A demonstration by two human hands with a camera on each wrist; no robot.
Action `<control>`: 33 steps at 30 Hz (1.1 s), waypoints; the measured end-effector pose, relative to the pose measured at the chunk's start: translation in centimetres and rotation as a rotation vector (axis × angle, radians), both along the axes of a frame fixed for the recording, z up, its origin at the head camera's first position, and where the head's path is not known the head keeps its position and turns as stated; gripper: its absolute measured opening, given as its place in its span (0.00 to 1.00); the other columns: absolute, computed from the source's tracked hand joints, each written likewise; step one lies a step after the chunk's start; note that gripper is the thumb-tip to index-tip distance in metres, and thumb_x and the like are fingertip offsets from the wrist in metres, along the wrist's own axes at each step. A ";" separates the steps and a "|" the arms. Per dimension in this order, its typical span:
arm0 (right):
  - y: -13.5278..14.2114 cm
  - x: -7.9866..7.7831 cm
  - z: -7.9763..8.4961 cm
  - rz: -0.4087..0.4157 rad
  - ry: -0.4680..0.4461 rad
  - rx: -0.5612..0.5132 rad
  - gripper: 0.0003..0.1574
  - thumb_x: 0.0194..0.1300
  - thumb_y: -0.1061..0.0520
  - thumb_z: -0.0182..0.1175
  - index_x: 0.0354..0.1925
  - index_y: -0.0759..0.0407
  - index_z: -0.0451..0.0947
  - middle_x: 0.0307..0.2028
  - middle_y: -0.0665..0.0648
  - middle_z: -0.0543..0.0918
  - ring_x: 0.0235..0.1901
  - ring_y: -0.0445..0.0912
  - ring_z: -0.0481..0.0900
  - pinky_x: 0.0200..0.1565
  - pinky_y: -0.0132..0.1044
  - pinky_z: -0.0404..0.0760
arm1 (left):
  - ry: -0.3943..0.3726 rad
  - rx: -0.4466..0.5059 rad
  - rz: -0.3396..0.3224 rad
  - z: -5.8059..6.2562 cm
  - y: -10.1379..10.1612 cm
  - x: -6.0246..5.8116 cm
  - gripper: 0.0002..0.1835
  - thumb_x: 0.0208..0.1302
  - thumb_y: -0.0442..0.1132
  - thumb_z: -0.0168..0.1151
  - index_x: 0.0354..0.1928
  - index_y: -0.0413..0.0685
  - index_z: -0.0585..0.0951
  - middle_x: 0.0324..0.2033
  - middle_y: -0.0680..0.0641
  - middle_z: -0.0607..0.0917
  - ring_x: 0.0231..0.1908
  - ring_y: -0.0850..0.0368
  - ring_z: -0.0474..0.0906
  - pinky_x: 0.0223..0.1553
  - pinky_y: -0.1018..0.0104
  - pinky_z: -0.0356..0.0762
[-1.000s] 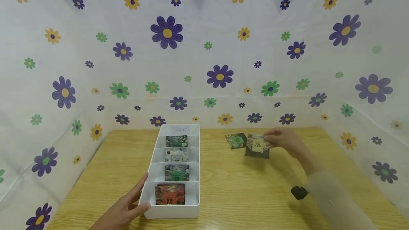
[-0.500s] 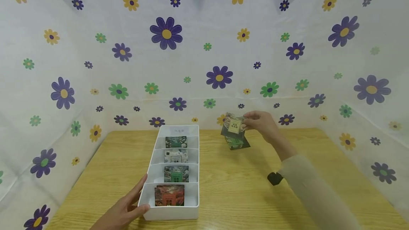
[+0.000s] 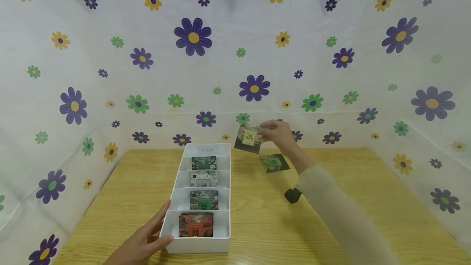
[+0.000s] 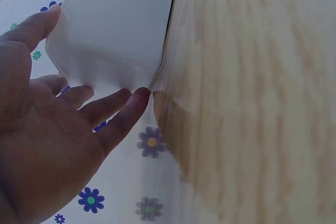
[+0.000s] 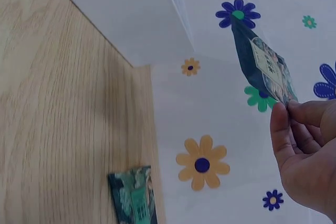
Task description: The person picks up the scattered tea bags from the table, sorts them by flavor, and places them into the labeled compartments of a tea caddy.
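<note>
At the near left corner of a white divided storage box [image 3: 196, 245], my left hand [image 3: 141, 238] rests with fairly straight fingers along its side and thumb at the front; the left wrist view shows this hand [image 4: 58, 114] palm-side, fingertips against the box wall [image 4: 115, 30]. My right hand [image 3: 276, 134] pinches the right edge of a dark tea sachet [image 3: 248, 138] with a pale yellow label. It is raised beyond the table's back, right of the box's far end. In the right wrist view, thumb and finger grip this sachet [image 5: 265, 66] at one corner.
In the box stand a red sachet [image 3: 196, 225], a green-labelled sachet [image 3: 204, 200], a white sachet [image 3: 203, 179] and a dark green sachet [image 3: 204, 163], between dividers. Another green sachet [image 3: 274, 162] lies on the wooden table [image 3: 279, 232]. Flowered cloth [image 3: 220, 64] surrounds the table.
My right hand has lifted the yellow-labelled sachet off the table and carried it left over the green sachet towards the box. The left hand and the box have stayed put.
</note>
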State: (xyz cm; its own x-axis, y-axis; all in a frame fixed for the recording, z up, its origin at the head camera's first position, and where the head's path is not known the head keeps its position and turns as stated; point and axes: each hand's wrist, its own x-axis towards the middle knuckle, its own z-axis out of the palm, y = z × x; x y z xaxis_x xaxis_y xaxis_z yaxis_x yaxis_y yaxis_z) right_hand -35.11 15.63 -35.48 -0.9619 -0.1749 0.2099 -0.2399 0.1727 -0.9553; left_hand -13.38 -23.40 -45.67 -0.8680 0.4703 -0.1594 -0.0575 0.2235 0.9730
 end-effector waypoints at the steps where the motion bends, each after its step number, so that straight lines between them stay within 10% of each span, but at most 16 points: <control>1: -0.5 -0.2 0.0 0.005 0.008 -0.013 0.17 0.64 0.64 0.58 0.49 0.72 0.75 0.42 0.69 0.80 0.35 0.57 0.82 0.44 0.48 0.78 | 0.002 -0.001 0.002 0.0 0.0 0.0 0.39 0.73 0.41 0.45 0.72 0.61 0.32 0.69 0.31 0.40 0.63 0.30 0.52 0.50 0.49 0.71; 16: -7.4 -2.5 -0.9 -0.017 0.121 -0.042 0.14 0.63 0.66 0.58 0.47 0.72 0.76 0.38 0.66 0.82 0.34 0.60 0.82 0.38 0.43 0.80 | -0.026 0.054 -0.031 -0.2 -0.2 -0.1 0.38 0.74 0.40 0.43 0.72 0.62 0.30 0.69 0.33 0.33 0.64 0.27 0.42 0.54 0.44 0.66; 33: -12.5 -2.5 -3.8 0.036 0.179 0.294 0.07 0.64 0.65 0.57 0.40 0.64 0.80 0.32 0.59 0.84 0.29 0.52 0.83 0.35 0.44 0.80 | -0.014 0.028 -0.006 -0.2 -0.2 -0.1 0.39 0.73 0.41 0.45 0.72 0.61 0.32 0.69 0.32 0.37 0.64 0.28 0.47 0.52 0.45 0.69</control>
State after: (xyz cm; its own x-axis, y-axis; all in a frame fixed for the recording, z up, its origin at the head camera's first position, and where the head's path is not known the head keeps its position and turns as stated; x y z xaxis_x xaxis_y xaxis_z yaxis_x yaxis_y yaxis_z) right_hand -37.58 3.08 -39.23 -0.9065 -0.2865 0.3100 -0.4100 0.4226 -0.8083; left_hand -13.44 -23.57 -45.90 -0.8628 0.4803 -0.1577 -0.0696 0.1962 0.9781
